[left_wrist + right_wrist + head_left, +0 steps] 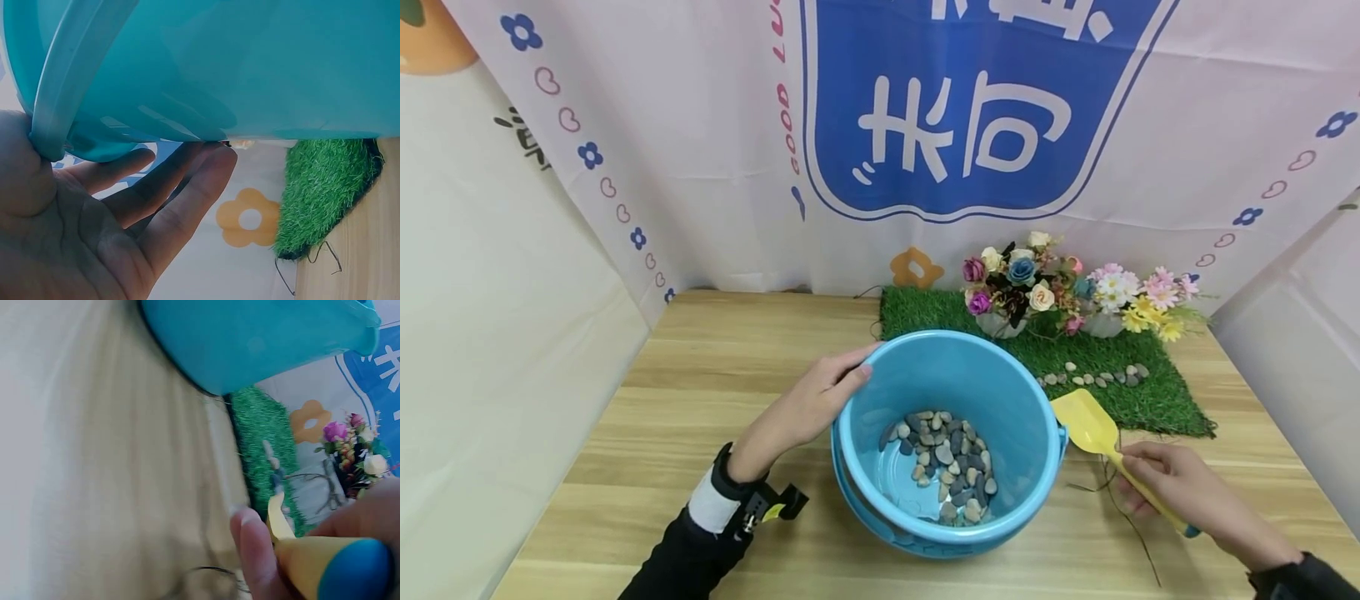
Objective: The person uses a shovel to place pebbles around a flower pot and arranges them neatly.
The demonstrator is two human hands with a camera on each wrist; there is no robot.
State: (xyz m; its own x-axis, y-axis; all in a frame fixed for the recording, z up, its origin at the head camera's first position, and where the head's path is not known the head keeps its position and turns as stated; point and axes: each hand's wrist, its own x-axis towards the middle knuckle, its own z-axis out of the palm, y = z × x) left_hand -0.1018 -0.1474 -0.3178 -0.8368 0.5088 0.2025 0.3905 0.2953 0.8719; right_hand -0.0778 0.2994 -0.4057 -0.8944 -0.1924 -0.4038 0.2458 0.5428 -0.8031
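A light blue bucket point(942, 533) stands on the wooden table, with grey and tan pebbles point(943, 454) on its floor. My left hand point(808, 400) holds the bucket's rim at the upper left. In the left wrist view its fingers point(187, 206) lie along the outer wall, beside the lowered handle point(72, 75). To the right of the bucket, my right hand point(1180, 483) grips a yellow toy shovel point(1086, 421) by its handle. The shovel's scoop points toward the bucket and looks bare; its handle ends in a blue tip point(356, 572).
Behind the bucket lies a green turf mat point(1165, 392) with a row of pebbles point(1093, 377). Potted artificial flowers point(1022, 283) stand at its back. Thin dark strands point(1131, 525) lie on the wooden table point(700, 375). A printed cloth point(722, 125) hangs behind.
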